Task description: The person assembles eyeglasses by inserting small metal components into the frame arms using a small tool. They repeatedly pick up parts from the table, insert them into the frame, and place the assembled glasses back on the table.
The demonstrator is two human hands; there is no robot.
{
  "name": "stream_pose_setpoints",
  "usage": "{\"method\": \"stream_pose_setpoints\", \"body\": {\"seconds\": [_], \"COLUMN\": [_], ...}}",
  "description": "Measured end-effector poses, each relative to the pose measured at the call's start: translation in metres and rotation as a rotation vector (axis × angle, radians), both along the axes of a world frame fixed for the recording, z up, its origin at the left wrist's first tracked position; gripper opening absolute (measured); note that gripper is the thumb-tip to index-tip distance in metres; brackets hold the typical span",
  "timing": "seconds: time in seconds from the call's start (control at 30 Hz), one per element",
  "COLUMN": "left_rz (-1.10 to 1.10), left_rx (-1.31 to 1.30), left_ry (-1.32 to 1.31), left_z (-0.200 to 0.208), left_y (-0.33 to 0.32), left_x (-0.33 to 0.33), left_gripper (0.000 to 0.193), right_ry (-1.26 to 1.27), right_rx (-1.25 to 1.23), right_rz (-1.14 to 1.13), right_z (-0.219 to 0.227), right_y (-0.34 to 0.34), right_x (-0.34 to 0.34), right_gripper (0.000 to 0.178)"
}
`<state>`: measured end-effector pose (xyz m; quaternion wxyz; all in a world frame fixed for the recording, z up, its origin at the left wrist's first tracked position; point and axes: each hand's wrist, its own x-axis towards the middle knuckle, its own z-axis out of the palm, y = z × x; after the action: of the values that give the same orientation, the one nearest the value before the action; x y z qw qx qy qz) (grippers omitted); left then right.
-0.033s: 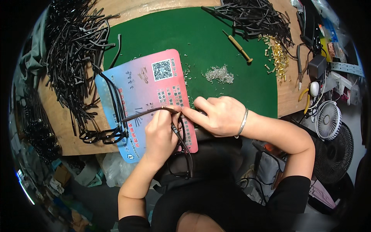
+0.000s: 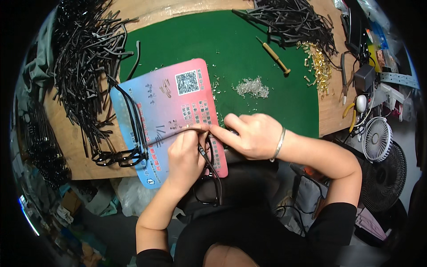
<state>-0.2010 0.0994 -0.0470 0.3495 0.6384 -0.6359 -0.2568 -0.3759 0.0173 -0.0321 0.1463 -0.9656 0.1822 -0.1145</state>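
My left hand (image 2: 183,153) is closed around black-framed eyeglasses (image 2: 216,178), whose front hangs below the fingers, partly hidden by the hand. One dark temple (image 2: 173,132) sticks out leftward from the fingertips. At the temple's right end, the index fingertip of my right hand (image 2: 254,137) meets the left fingertips. The other right fingers are curled, with something dark and mostly hidden among them. Beneath the left hand lies a blue and pink printed mat (image 2: 178,84). Another pair of black eyeglasses (image 2: 120,158) rests across the mat's left edge, its temples folded out upward.
Piles of dark temples lie at the back left (image 2: 84,66) and back right (image 2: 296,22). Small silver parts (image 2: 252,87) and gold parts (image 2: 320,66) are heaped on the green work surface (image 2: 187,38). A brass screwdriver (image 2: 275,58) lies between them. Pliers (image 2: 344,75) and a white fan (image 2: 377,139) are at right.
The temple's free left end has dipped slightly and the left hand has shifted a little. My right hand stays at the same joint.
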Motion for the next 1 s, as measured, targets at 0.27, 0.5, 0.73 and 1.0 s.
{"method": "stream_pose_setpoints", "body": {"seconds": [0.27, 0.5, 0.73, 1.0], "left_rz": [0.167, 0.048, -0.174, -0.258], "left_rx": [-0.123, 0.004, -0.096, -0.278], "left_ry": [-0.095, 0.096, 0.137, -0.154], "left_z": [0.0, 0.032, 0.033, 0.003], "left_y": [-0.039, -0.007, 0.046, 0.056], "left_x": [0.007, 0.023, 0.021, 0.008], "left_gripper": [0.024, 0.043, 0.021, 0.02], "right_ry": [0.193, 0.119, 0.134, 0.182], "right_rx": [0.192, 0.289, 0.043, -0.045], "right_rz": [-0.25, -0.323, -0.348, -0.384], "right_z": [0.019, 0.028, 0.011, 0.009], "right_y": [0.016, 0.007, 0.017, 0.021], "right_x": [-0.01, -0.02, -0.012, -0.006], "right_gripper": [0.045, 0.045, 0.046, 0.048]}}
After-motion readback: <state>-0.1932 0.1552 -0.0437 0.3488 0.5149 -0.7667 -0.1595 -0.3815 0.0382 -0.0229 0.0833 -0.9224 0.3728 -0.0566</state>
